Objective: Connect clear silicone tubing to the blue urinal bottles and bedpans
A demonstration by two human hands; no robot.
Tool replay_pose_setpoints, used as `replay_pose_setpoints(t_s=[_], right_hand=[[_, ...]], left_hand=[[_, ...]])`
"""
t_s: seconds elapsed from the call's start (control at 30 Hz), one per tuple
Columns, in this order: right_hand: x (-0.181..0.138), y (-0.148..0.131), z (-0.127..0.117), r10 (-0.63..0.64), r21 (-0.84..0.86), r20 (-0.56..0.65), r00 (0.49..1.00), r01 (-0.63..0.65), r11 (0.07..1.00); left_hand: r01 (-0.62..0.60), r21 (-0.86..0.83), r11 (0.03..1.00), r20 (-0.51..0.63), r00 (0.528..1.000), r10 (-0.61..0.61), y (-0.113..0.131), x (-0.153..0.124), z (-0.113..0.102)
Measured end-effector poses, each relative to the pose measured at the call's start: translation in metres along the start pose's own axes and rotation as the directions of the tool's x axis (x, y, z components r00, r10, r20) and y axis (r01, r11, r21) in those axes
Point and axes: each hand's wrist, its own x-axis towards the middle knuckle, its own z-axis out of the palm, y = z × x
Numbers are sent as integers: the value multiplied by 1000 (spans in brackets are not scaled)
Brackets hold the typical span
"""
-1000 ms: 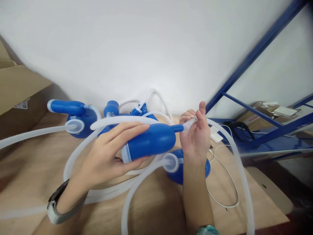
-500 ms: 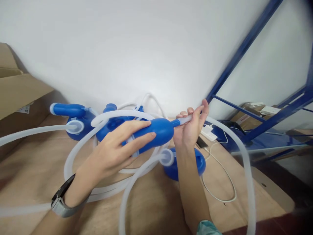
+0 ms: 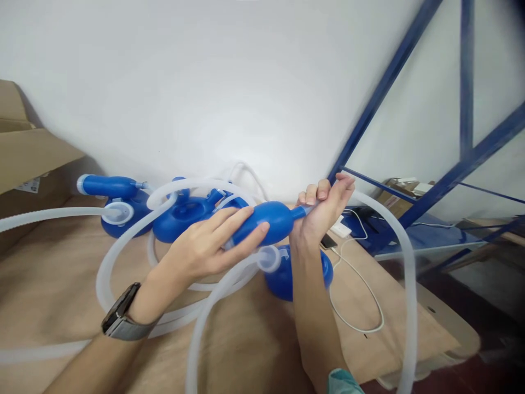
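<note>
A blue plastic bulb-shaped piece (image 3: 274, 221) with a narrow neck is held up over the table, lying nearly level. My left hand (image 3: 209, 238), with a watch on its wrist, wraps round its wide left end. The whitish translucent hose (image 3: 404, 249) meets the bulb's neck, and my right hand (image 3: 320, 210) is closed round that joint with its palm turned up. Its fingers partly hide where hose and neck meet. Below the bulb, a blue bottle (image 3: 279, 279) with a pale cap stands partly behind my right forearm.
More blue bottles (image 3: 176, 221) with hoses stand at the back left, beside another blue piece (image 3: 109, 186). A cardboard box (image 3: 36, 156) is at the left. On the right are a blue metal frame (image 3: 381, 90), a white cable (image 3: 379, 320) and a phone (image 3: 328, 241).
My right hand has shifted and its fingers have curled more over the neck joint, hiding more of the hose. The whole view has moved slightly right.
</note>
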Motion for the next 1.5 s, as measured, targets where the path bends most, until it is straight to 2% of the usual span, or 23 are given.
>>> replay_pose_setpoints(t_s=[0.13, 0.27, 0.37, 0.43, 0.5, 0.57, 0.67, 0.77, 0.83, 1.0, 1.1, 1.17, 1.3, 1.5], right_hand=[[-7, 1, 3, -48, -6, -5, 999, 48, 999], [-10, 5, 5, -54, -8, 68, 996, 55, 998], [-11, 12, 6, -33, -37, 79, 996, 36, 999], [-10, 16, 4, 10, -103, 144, 990, 5, 995], [-8, 16, 0, 55, -228, 264, 963, 7, 974], [-4, 12, -5, 103, -368, 391, 915, 53, 928], [1, 1, -10, 156, -449, 506, 848, 105, 887], [2, -7, -12, 135, -385, 535, 834, 99, 917], [3, -10, -14, 96, -342, 550, 830, 119, 932], [10, -13, -25, -20, -308, 581, 813, 243, 920], [17, -12, -32, -20, -333, 631, 776, 294, 896], [22, -8, -35, -21, -335, 661, 750, 320, 886], [30, -2, -40, -74, -257, 671, 738, 325, 910], [37, -17, -51, -14, -326, 748, 663, 387, 863]], left_hand=[[89, -33, 995, 44, 995, -88, 2, -8, 1], [241, -195, 951, 70, 970, -232, 2, -9, 3], [308, -255, 916, 134, 950, -282, -7, -6, -6], [323, -242, 915, 171, 942, -287, -17, -5, -18], [330, -198, 923, 196, 936, -293, -28, -5, -31], [328, -128, 936, 198, 933, -299, -36, -7, -42], [276, -4, 961, 126, 954, -273, -43, -10, -48], [235, 76, 969, 33, 971, -238, -46, -12, -44], [247, 88, 965, 10, 969, -248, -48, -14, -41], [286, 50, 957, 38, 957, -288, -51, -16, -42], [290, 52, 956, 32, 956, -292, -50, -16, -46], [285, 63, 956, 34, 957, -287, -48, -14, -48], [261, 90, 961, 65, 961, -267, -44, -11, -53], [247, 63, 967, 87, 964, -252, -41, -9, -55]])
